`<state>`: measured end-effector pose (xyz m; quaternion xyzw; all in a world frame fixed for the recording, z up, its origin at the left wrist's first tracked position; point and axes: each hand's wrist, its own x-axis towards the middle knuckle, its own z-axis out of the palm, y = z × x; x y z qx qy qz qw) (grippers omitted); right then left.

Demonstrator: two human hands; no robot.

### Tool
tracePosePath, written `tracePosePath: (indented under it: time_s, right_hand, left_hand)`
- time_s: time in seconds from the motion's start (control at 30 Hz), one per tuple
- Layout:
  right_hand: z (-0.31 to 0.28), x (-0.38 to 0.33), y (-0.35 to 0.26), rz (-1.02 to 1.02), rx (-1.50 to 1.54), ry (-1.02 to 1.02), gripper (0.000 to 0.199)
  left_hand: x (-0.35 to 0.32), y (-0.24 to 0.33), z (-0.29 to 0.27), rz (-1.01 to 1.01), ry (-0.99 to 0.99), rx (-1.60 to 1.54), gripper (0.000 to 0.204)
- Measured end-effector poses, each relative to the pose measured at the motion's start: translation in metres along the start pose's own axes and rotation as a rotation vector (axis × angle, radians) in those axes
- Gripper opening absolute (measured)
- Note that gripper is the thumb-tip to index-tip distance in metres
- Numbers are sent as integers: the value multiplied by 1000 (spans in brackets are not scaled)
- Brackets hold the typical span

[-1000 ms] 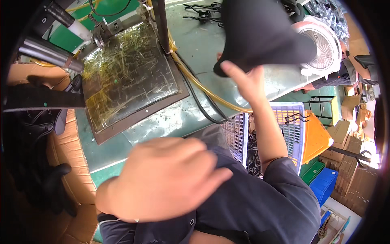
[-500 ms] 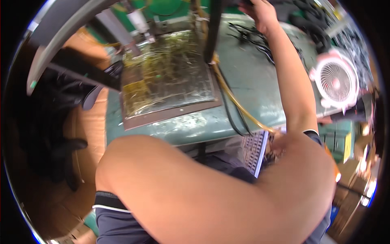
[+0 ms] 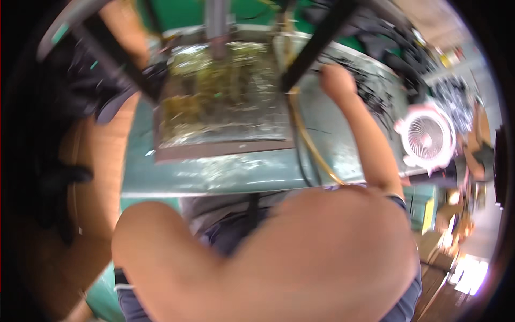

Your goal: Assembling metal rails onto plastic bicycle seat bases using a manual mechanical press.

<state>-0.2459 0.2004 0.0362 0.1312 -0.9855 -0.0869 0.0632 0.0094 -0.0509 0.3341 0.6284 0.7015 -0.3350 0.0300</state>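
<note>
My right hand (image 3: 338,85) is over the green-topped table, beside a slanted black post (image 3: 319,45) and at the near left edge of a heap of thin black cables (image 3: 370,94). Its fingers look curled closed, but blur hides what they hold. My left arm (image 3: 155,257) is bent across the lower part of the view, very close and smeared. The fingers of my left hand cannot be made out. In front of me lies a flat brown plate (image 3: 225,150) covered with shiny clear film and yellowish patches, under a grey metal rod (image 3: 217,27).
A pink-and-white fan (image 3: 426,137) stands at the table's right end. A yellow hose (image 3: 311,142) and a dark cord run down the table right of the plate. Black items (image 3: 397,59) are piled at the far right. Brown cardboard (image 3: 102,166) is at the left.
My right hand has come back nearer from the far edge, to beside the cables. My bent left arm has shifted. The whole view has turned, so the fan appears lower and further left.
</note>
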Motion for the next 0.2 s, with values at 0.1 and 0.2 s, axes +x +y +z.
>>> tracePosePath:
  time_s: [0.1,0.2]
  right_hand:
    - [-11,-34,32,-22,320,251,23]
    - [-55,-47,53,252,575,438,35]
  left_hand:
    - [-16,21,15,-18,-85,-4,77]
    - [-23,63,5,-44,-202,-30,79]
